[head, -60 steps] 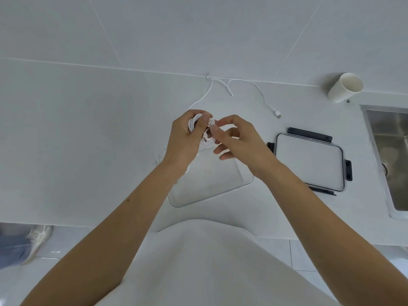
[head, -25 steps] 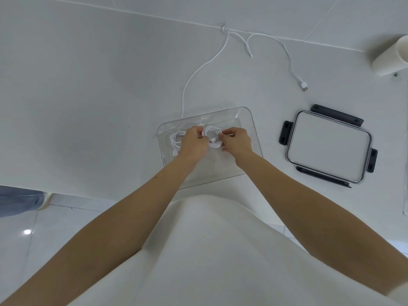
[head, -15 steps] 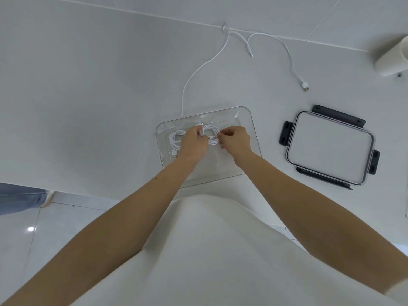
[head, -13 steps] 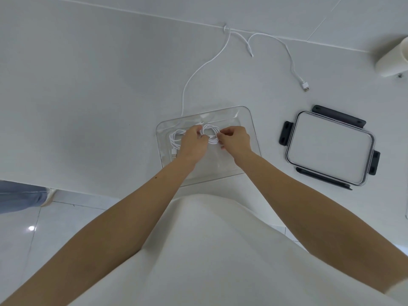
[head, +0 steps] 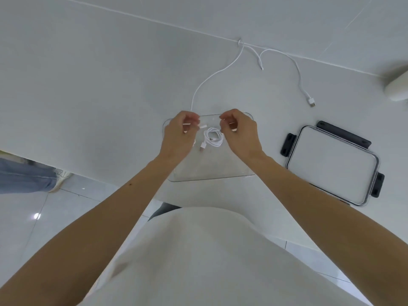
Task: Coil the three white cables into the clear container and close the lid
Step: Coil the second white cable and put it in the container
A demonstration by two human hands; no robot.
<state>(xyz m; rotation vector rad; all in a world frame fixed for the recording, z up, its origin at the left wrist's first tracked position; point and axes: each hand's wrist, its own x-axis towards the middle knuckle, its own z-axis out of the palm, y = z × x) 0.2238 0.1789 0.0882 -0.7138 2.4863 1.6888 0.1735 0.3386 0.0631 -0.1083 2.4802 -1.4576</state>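
The clear container (head: 212,176) sits on the white counter in front of me. A coiled white cable (head: 213,137) lies on its floor, one plug pointing left. My left hand (head: 180,138) and my right hand (head: 240,134) hover just above it on either side, fingers loosely curled, gripping nothing. A short white cable end with a small plug (head: 203,125) shows by my left fingertips. Another coil is mostly hidden under my left hand. A long loose white cable (head: 212,77) runs from the wall to the container's back rim. The lid (head: 331,166) lies to the right.
A second branch of the loose cable ends in a USB plug (head: 311,104) beyond the lid. A white cup (head: 397,88) lies at the far right edge. A person's leg and shoe (head: 33,177) stand on the floor to the left.
The coil went from my hands in the air down into the container. In the last half second both hands let go of it and rose apart.
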